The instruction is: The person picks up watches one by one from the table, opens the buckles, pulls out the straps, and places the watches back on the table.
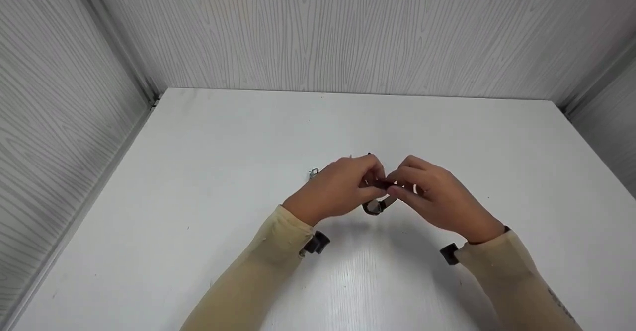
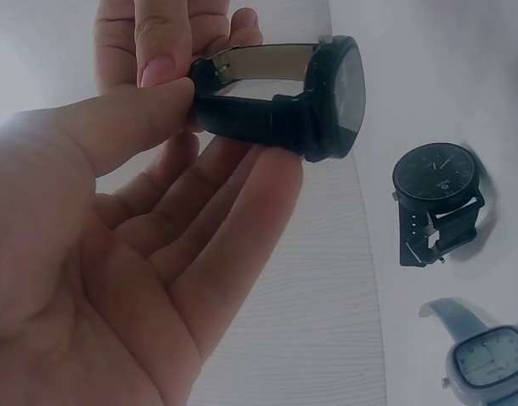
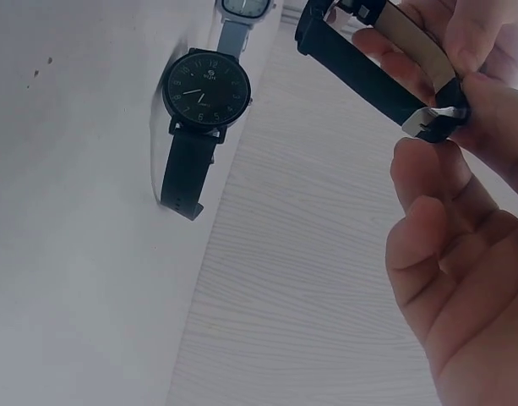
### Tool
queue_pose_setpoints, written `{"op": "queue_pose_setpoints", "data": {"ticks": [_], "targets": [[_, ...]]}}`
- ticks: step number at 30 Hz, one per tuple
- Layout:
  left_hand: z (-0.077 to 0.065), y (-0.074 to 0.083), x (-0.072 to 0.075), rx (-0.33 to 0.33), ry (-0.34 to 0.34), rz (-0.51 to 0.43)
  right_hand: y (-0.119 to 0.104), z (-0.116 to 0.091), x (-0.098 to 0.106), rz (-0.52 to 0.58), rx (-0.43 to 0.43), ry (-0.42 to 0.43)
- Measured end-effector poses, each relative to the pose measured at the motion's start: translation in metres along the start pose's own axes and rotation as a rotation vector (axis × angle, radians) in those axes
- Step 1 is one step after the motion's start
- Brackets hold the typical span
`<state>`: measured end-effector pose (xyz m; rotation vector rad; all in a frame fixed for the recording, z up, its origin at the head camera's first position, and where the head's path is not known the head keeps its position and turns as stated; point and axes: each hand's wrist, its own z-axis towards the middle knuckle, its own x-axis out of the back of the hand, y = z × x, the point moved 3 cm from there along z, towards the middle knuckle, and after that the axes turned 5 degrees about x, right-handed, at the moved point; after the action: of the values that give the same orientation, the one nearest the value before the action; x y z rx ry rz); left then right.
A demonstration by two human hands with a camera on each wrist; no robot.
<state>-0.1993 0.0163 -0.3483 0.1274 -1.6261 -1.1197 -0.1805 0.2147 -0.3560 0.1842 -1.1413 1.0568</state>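
Observation:
Both hands hold a wristwatch [image 1: 373, 207] close over the table, its strap bent into a loop. The strap [image 2: 242, 118] is black outside and tan on part of its inner face. In the left wrist view the left hand [image 1: 343, 184] pinches the dark strap between thumb and fingers, the round case lying beyond its fingertips. The right hand [image 1: 432, 192] grips the strap's far end, thumb against finger, near a shiny buckle [image 3: 440, 112]. Its ring and little fingers curl loosely below the strap in the right wrist view. In the head view the hands cover most of the watch.
A round black watch [image 3: 208, 89] lies dial up on the white table [image 1: 238, 137]. Beside it is a blue-grey watch [image 2: 491, 359] with a squarish dial. Grey wood-grain panels [image 1: 318, 33] stand at the back and sides.

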Motion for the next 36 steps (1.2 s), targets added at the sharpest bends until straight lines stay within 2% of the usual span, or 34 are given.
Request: {"op": "queue_pose_setpoints", "data": {"ticks": [6, 12, 21, 33, 36], "targets": [[0.0012, 0.0, 0.001, 0.026, 0.013, 0.022, -0.0002, 0.0, -0.0011, -0.049, 0.023, -0.002], [0.0022, -0.0003, 0.0002, 0.041, 0.01, 0.081, -0.0018, -0.0008, -0.0018, -0.071, 0.026, -0.06], [0.0031, -0.0009, -0.0011, 0.041, -0.014, 0.051, -0.0027, -0.0006, -0.0011, -0.077, 0.026, -0.078], [0.0017, 0.0033, -0.0043, 0.001, -0.035, 0.027, -0.0045, -0.0011, 0.0015, -0.124, 0.07, -0.033], [0.0012, 0.0033, -0.0052, -0.026, -0.035, 0.032, -0.0043, -0.0014, 0.0027, -0.119, 0.077, -0.027]]}}
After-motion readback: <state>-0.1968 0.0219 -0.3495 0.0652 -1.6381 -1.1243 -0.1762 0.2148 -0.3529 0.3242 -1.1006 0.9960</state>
